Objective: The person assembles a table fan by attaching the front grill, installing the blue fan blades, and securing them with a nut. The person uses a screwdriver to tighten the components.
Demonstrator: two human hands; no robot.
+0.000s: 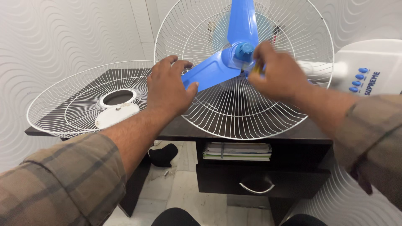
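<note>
A fan with blue blades [240, 25] lies tilted on a dark desk [251, 133], its rear white wire guard [234, 117] behind the blades. My left hand [167, 86] grips the lower left blade [209, 73] near its edge. My right hand [274, 71], blurred, is at the blue hub cap [244, 51] and holds a small yellow thing [256, 69] that I cannot identify. The fan's white body with several blue buttons [368, 67] is at the right.
A loose white front guard [71, 98] with a round centre hole lies on the desk's left end, a white disc [116, 115] on it. Below the desktop are a shelf with stacked papers [236, 150] and a drawer with a metal handle [256, 188]. Patterned white walls surround.
</note>
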